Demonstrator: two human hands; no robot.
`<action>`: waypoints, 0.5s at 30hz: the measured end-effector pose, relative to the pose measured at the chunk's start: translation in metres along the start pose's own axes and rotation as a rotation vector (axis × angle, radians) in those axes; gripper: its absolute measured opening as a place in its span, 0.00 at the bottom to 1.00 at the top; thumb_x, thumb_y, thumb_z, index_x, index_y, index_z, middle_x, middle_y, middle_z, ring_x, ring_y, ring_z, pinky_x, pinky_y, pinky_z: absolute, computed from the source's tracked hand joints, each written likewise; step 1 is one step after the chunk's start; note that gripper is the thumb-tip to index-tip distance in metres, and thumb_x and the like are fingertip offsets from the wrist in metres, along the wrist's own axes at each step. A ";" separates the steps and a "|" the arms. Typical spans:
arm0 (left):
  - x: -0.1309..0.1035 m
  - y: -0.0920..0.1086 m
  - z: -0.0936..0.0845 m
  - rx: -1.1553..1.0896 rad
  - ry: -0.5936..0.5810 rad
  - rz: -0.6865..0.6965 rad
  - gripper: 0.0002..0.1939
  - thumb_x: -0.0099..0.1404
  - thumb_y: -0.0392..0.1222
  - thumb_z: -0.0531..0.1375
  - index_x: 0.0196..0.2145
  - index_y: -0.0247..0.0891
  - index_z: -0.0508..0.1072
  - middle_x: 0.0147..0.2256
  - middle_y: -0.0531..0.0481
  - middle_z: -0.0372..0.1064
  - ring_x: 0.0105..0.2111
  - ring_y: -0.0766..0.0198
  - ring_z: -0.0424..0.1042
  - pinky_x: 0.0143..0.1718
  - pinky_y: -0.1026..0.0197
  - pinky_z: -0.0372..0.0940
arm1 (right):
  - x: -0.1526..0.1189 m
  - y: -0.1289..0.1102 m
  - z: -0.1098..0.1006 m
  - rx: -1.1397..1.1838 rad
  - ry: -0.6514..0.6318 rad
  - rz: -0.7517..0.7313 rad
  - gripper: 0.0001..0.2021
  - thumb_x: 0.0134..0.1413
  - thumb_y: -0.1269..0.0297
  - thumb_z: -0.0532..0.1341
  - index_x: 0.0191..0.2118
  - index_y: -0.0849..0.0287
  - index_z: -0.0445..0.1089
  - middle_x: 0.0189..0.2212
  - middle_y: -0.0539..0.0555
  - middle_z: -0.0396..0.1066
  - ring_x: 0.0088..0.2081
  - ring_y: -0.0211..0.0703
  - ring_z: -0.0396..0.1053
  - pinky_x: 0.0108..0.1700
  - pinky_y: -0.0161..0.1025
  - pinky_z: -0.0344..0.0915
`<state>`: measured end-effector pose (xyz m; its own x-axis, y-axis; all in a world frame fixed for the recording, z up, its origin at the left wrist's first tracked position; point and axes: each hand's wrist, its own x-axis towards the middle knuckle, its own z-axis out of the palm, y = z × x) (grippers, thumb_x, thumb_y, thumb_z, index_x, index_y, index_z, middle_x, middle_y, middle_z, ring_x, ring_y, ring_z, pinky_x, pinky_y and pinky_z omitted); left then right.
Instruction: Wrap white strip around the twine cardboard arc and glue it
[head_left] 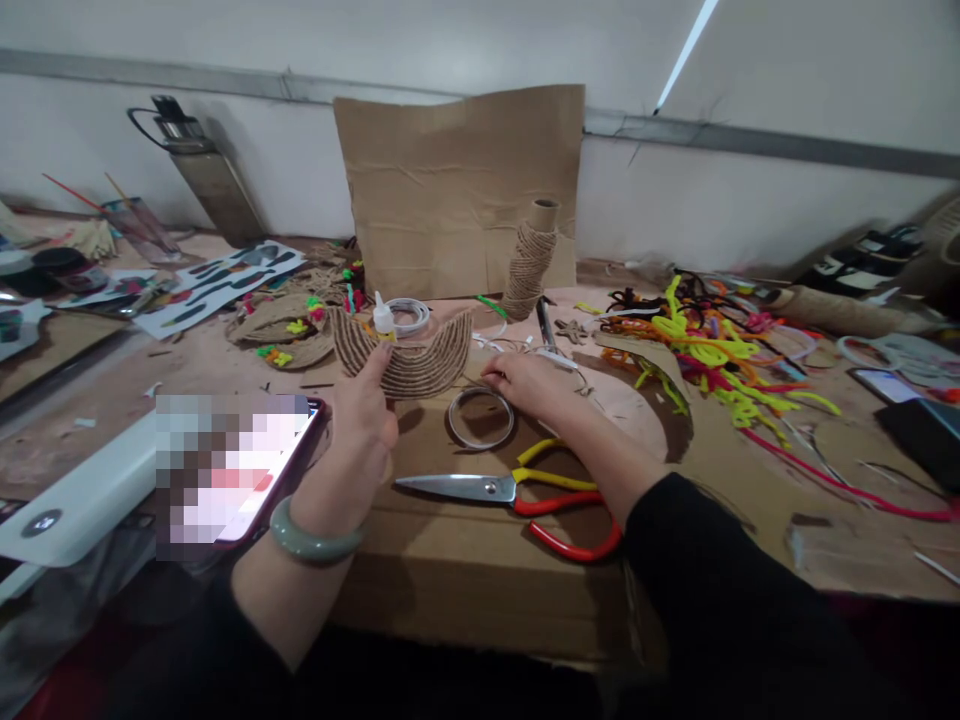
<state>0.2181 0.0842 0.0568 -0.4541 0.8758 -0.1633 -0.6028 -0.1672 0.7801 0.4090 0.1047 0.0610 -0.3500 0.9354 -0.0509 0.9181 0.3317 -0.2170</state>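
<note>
A curved piece covered in rows of twine is held up at its left end by my left hand, thumb across its front. My right hand is closed, its fingertips pinched just beyond the piece's right end; what they hold is too small to make out. Below them a ring of white wire lies on the cardboard box. Scissors with yellow and red handles rest on the box, pointing left. Behind the twine piece stands a small glue bottle.
A twine spool stands before an upright cardboard sheet. Colourful pipe cleaners are heaped at right. A lit phone lies left of my left hand; a tall bottle stands at the back left.
</note>
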 end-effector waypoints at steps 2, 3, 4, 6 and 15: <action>-0.002 0.000 0.000 -0.001 -0.007 0.004 0.11 0.56 0.30 0.64 0.38 0.39 0.77 0.43 0.49 0.78 0.45 0.60 0.76 0.46 0.59 0.72 | 0.001 -0.003 0.001 -0.020 -0.004 0.007 0.14 0.61 0.65 0.53 0.44 0.58 0.76 0.44 0.59 0.77 0.44 0.49 0.73 0.46 0.42 0.65; -0.002 0.000 0.000 -0.003 -0.004 0.006 0.11 0.56 0.30 0.64 0.38 0.38 0.77 0.43 0.49 0.78 0.45 0.60 0.75 0.46 0.59 0.71 | 0.001 -0.003 0.002 -0.034 -0.011 0.010 0.14 0.61 0.65 0.53 0.44 0.58 0.76 0.43 0.59 0.77 0.44 0.49 0.73 0.46 0.42 0.66; -0.003 0.000 0.001 -0.005 -0.002 0.008 0.11 0.56 0.30 0.63 0.38 0.38 0.76 0.43 0.49 0.78 0.45 0.60 0.75 0.46 0.60 0.71 | 0.002 -0.003 0.002 -0.047 -0.020 0.011 0.14 0.61 0.64 0.53 0.43 0.57 0.76 0.43 0.59 0.78 0.44 0.49 0.74 0.45 0.41 0.66; -0.003 0.000 0.001 -0.012 0.001 0.012 0.11 0.56 0.30 0.64 0.37 0.37 0.76 0.44 0.48 0.77 0.46 0.60 0.75 0.46 0.59 0.71 | 0.002 -0.001 0.001 -0.070 -0.045 0.012 0.13 0.61 0.63 0.54 0.42 0.56 0.77 0.42 0.58 0.78 0.43 0.48 0.74 0.44 0.40 0.66; -0.003 -0.001 0.001 0.009 -0.025 0.011 0.12 0.55 0.32 0.64 0.39 0.38 0.77 0.43 0.46 0.77 0.46 0.57 0.76 0.48 0.56 0.71 | -0.005 0.003 -0.010 -0.172 -0.063 0.084 0.14 0.59 0.68 0.53 0.40 0.63 0.76 0.42 0.65 0.76 0.43 0.54 0.73 0.43 0.45 0.66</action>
<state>0.2210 0.0818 0.0566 -0.4442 0.8850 -0.1396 -0.5920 -0.1730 0.7871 0.4150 0.1026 0.0707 -0.2770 0.9529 -0.1237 0.9609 0.2742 -0.0395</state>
